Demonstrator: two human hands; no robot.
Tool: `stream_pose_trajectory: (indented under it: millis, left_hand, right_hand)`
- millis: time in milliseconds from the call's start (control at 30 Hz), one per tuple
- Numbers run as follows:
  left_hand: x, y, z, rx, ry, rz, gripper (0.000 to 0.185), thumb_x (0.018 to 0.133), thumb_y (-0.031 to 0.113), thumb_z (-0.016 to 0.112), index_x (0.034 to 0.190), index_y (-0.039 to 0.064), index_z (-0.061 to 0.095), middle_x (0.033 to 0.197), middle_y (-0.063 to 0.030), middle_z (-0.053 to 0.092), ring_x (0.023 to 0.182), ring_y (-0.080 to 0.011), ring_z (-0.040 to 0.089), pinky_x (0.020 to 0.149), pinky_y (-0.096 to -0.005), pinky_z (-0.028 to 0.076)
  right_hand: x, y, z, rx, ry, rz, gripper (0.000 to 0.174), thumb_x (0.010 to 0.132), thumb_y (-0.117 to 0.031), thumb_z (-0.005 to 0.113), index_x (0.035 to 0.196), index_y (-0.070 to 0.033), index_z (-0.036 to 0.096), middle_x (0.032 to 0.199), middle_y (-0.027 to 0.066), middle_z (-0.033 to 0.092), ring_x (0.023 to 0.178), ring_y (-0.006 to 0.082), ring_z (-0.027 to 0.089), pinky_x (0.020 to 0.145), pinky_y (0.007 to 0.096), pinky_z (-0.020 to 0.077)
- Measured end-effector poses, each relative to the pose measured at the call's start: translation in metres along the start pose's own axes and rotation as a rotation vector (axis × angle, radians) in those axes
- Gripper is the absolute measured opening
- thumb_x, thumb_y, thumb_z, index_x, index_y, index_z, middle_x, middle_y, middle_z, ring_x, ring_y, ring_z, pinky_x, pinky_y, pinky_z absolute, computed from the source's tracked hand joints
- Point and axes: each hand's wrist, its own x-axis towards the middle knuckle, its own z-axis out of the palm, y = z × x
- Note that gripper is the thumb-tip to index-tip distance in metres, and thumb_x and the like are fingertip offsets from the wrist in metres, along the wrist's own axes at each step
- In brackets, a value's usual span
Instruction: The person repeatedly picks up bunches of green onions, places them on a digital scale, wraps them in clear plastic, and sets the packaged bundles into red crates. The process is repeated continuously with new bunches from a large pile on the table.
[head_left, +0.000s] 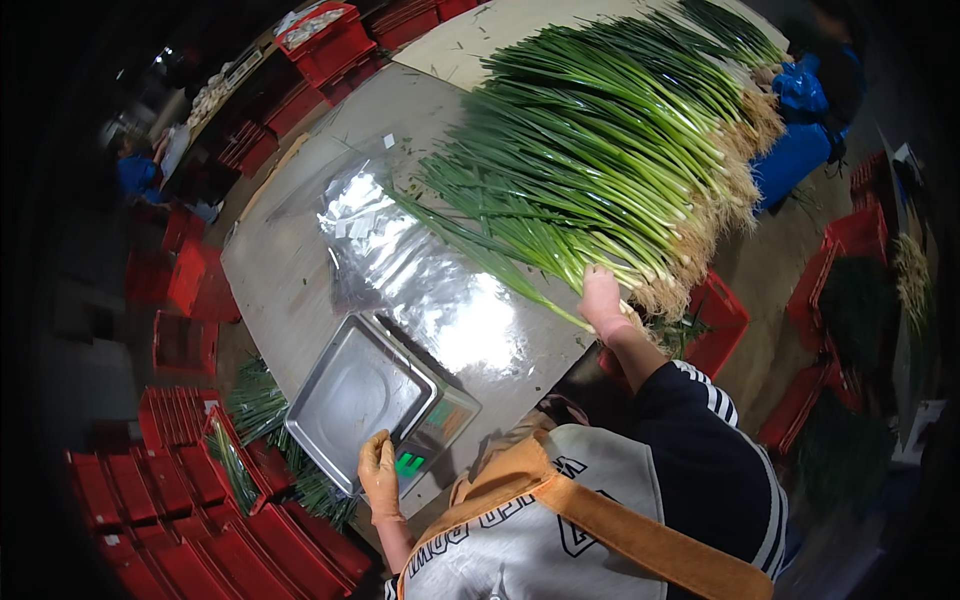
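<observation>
My right hand (602, 300), in what looks like a thin glove, grips spring onions (559, 262) near their root ends. The rest of the spring onion pile (607, 142) fans out beyond it, green leaves toward the left and pale roots (724, 202) at the table's right edge. My left hand (379, 472), in an orange-tinted glove, has its fingers drawn together at the near rim of the scale's metal tray (352, 397). Nothing shows in that hand. The tray holds no produce, and a green display (409, 464) glows on the scale (442, 420) beside the hand.
Clear plastic bags (420, 277) lie stacked on the metal table (277, 232) beyond the scale. Red crates (172, 480) stand at the left, and another red crate (720, 322) is below the right edge. Another person (139, 169) in blue is at the far left.
</observation>
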Motion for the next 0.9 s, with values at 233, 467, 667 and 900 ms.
stream_pose_trajectory:
  millis: [233,467,667,900]
  left_hand:
    - [-0.008,-0.005,0.0,-0.025,0.027,0.049,0.018,0.089,0.008,0.062,0.104,0.0,0.066,0.098,-0.0098,0.067,0.088,-0.0157,0.062,0.08,-0.0281,0.049]
    - [-0.016,-0.016,-0.001,0.049,0.045,0.076,0.018,0.088,0.008,0.063,0.103,0.0,0.067,0.096,-0.0103,0.068,0.087,-0.0176,0.063,0.079,-0.0292,0.05]
    - [-0.015,0.0,-0.007,0.116,0.058,0.132,0.017,0.088,0.009,0.063,0.102,0.001,0.067,0.096,-0.0113,0.068,0.087,-0.0198,0.064,0.079,-0.0311,0.05]
    - [-0.029,-0.011,-0.017,0.148,0.093,0.136,0.017,0.088,0.01,0.063,0.102,0.001,0.067,0.095,-0.0114,0.067,0.088,-0.0205,0.063,0.079,-0.0308,0.049]
  right_hand:
    - [0.02,0.015,-0.06,0.25,-0.083,-0.03,0.043,0.075,-0.007,0.056,0.118,-0.001,0.056,0.102,0.0221,0.065,0.093,0.0363,0.064,0.081,0.0429,0.0509]
    - [-0.028,-0.024,-0.031,0.149,-0.159,-0.064,0.105,0.058,-0.036,0.082,0.143,-0.003,0.03,0.124,0.0228,0.052,0.111,0.0369,0.053,0.09,0.044,0.0462]
    - [-0.008,-0.001,-0.022,0.006,0.106,-0.079,0.114,0.053,-0.036,0.085,0.145,-0.006,0.026,0.131,0.0177,0.046,0.122,0.0326,0.042,0.103,0.0441,0.0322]
    - [-0.002,-0.013,0.002,-0.08,0.025,0.122,0.091,0.062,-0.024,0.076,0.138,0.006,0.034,0.111,0.0182,0.058,0.1,0.0305,0.057,0.092,0.0398,0.0401]
